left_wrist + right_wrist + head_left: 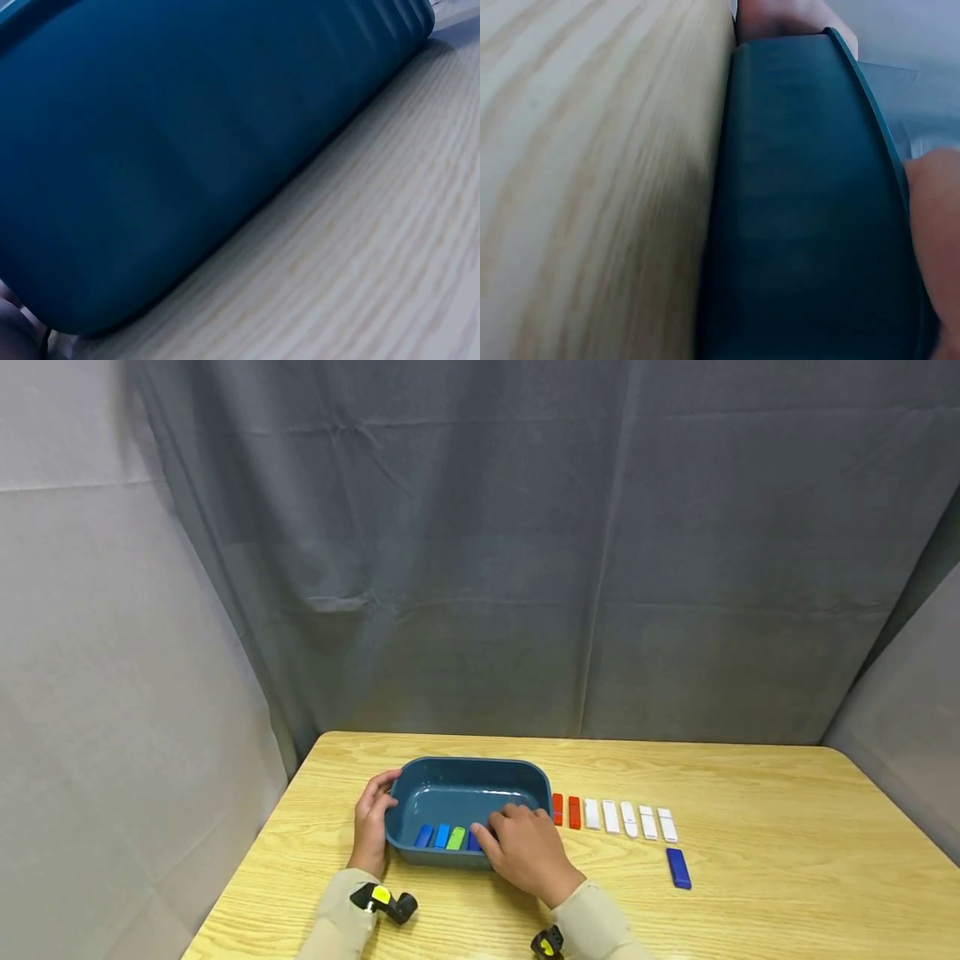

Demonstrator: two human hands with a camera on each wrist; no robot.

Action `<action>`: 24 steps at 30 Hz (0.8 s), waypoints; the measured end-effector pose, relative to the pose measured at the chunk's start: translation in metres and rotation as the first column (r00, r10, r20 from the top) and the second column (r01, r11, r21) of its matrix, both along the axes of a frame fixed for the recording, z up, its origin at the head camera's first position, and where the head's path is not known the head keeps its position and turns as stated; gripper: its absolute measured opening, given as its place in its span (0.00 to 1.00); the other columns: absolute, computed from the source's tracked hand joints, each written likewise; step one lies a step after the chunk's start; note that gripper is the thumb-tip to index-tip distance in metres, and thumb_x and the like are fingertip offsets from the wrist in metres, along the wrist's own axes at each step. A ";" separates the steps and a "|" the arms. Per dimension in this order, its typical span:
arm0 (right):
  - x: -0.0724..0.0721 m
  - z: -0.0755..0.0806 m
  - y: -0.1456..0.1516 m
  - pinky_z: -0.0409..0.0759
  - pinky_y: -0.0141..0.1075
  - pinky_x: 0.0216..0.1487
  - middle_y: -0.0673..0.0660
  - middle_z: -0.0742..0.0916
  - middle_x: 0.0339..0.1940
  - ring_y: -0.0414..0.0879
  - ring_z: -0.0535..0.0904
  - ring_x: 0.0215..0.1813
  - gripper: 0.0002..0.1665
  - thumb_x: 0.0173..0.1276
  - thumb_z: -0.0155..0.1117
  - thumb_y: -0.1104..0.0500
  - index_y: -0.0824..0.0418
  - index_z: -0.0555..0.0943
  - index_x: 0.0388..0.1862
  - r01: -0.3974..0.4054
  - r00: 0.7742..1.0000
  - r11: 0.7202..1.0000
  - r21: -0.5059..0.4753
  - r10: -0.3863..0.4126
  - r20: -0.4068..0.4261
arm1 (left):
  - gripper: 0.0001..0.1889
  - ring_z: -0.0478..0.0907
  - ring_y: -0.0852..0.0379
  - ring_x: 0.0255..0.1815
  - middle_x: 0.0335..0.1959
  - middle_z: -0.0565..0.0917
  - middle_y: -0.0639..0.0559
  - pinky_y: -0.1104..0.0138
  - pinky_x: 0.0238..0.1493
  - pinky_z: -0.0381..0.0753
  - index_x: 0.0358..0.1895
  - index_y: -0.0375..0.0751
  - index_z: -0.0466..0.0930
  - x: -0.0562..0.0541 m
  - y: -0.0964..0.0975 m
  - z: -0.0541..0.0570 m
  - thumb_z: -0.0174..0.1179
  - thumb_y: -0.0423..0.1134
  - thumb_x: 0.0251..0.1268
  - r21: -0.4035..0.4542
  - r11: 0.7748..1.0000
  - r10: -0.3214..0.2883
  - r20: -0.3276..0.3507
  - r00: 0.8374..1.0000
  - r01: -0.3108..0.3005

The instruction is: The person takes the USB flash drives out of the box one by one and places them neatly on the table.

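A dark teal plastic tub (472,768) sits on the table. My left hand (371,827) grips its left end, fingers and thumb at the rim. My right hand (528,852) reaches over the near rim at the right, fingers bent down inside and thumb beside a dark blue USB stick (474,842). The hand covers part of that stick, and I cannot tell whether the fingers hold one. Left of it along the near wall stand a green stick (456,837), a light blue stick (442,836) and a blue stick (423,836). In the right wrist view, the thumb (937,225) overlaps the tub's rim.
Right of the tub, a row on the wooden table (787,827) holds two red sticks (573,812) and several white sticks (628,819). A dark blue stick (678,868) lies nearer, at the row's right end. Grey curtains (480,568) hang behind the table.
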State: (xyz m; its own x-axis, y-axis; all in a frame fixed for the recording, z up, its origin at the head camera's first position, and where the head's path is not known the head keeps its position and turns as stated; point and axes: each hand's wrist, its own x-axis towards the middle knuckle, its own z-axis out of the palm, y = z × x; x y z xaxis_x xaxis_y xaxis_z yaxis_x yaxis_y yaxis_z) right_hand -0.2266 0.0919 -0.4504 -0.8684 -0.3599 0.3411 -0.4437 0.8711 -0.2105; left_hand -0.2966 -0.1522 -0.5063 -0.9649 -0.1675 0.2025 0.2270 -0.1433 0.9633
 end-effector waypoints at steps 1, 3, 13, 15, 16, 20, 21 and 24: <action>0.000 0.000 0.000 0.68 0.42 0.31 0.47 0.79 0.23 0.46 0.76 0.30 0.26 0.74 0.46 0.40 0.50 0.79 0.22 0.004 1.000 1.000 0.011 -0.004 0.001 | 0.24 0.67 0.53 0.66 0.61 0.76 0.42 0.69 0.59 0.62 0.57 0.32 0.75 0.000 0.000 0.000 0.46 0.24 0.55 -0.003 1.000 0.001 0.001 1.000 -0.001; 0.001 0.000 -0.001 0.68 0.42 0.31 0.47 0.79 0.21 0.46 0.77 0.29 0.27 0.74 0.45 0.40 0.50 0.76 0.19 0.004 1.000 1.000 0.026 -0.004 0.008 | 0.24 0.67 0.53 0.66 0.61 0.76 0.42 0.70 0.60 0.62 0.57 0.32 0.75 0.000 0.000 0.000 0.46 0.24 0.54 -0.008 1.000 0.008 -0.001 1.000 -0.008; 0.001 0.001 -0.002 0.68 0.43 0.32 0.49 0.84 0.23 0.50 0.80 0.30 0.27 0.75 0.41 0.41 0.50 0.77 0.22 -0.013 0.998 0.997 0.071 0.009 0.064 | 0.24 0.66 0.54 0.67 0.61 0.75 0.43 0.70 0.62 0.60 0.57 0.33 0.75 -0.001 -0.001 -0.002 0.45 0.23 0.56 -0.017 1.000 0.006 0.004 1.000 -0.006; 0.001 0.001 -0.002 0.68 0.44 0.33 0.50 0.85 0.26 0.50 0.81 0.32 0.27 0.75 0.41 0.41 0.52 0.80 0.25 -0.008 0.997 0.997 0.077 0.002 0.075 | 0.24 0.65 0.55 0.68 0.62 0.75 0.43 0.70 0.63 0.59 0.58 0.33 0.75 0.000 -0.001 -0.001 0.45 0.23 0.57 -0.015 1.000 -0.005 0.013 1.000 0.006; 0.001 0.002 -0.002 0.69 0.44 0.33 0.51 0.85 0.28 0.51 0.81 0.33 0.28 0.75 0.41 0.41 0.52 0.82 0.27 -0.006 0.997 0.997 0.078 0.000 0.077 | 0.24 0.65 0.55 0.68 0.62 0.75 0.43 0.70 0.63 0.59 0.58 0.33 0.75 0.000 -0.001 -0.001 0.45 0.23 0.57 -0.014 1.000 -0.010 0.016 1.000 0.011; 0.001 0.002 -0.002 0.69 0.45 0.34 0.51 0.86 0.31 0.51 0.80 0.34 0.27 0.75 0.42 0.41 0.54 0.85 0.31 0.006 0.997 0.997 0.080 -0.012 0.074 | 0.24 0.64 0.54 0.69 0.64 0.74 0.42 0.69 0.63 0.59 0.60 0.32 0.73 0.001 -0.002 0.002 0.44 0.22 0.58 -0.014 1.000 -0.026 0.032 0.999 0.027; 0.001 0.002 -0.002 0.69 0.45 0.34 0.52 0.86 0.31 0.51 0.80 0.34 0.27 0.75 0.43 0.42 0.54 0.85 0.32 0.008 0.997 0.997 0.079 -0.013 0.071 | 0.24 0.64 0.53 0.69 0.64 0.73 0.41 0.68 0.63 0.59 0.60 0.31 0.73 0.002 -0.002 0.004 0.44 0.22 0.58 -0.017 0.999 -0.029 0.034 0.999 0.030; 0.001 0.001 -0.002 0.69 0.46 0.35 0.52 0.86 0.32 0.52 0.80 0.35 0.27 0.74 0.43 0.42 0.54 0.85 0.32 0.016 0.998 0.997 0.079 -0.021 0.064 | 0.24 0.63 0.51 0.70 0.64 0.72 0.38 0.66 0.64 0.59 0.61 0.28 0.71 0.008 0.000 0.013 0.44 0.22 0.58 -0.031 0.999 -0.035 0.035 0.999 0.036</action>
State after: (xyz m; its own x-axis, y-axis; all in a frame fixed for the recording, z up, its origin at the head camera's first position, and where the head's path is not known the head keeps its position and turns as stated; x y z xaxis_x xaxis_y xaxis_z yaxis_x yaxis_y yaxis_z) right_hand -0.2259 0.0895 -0.4496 -0.8945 -0.3672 0.2550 -0.4151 0.8940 -0.1688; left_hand -0.2887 -0.1523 -0.4936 -0.9765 -0.1274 0.1741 0.1893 -0.1195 0.9746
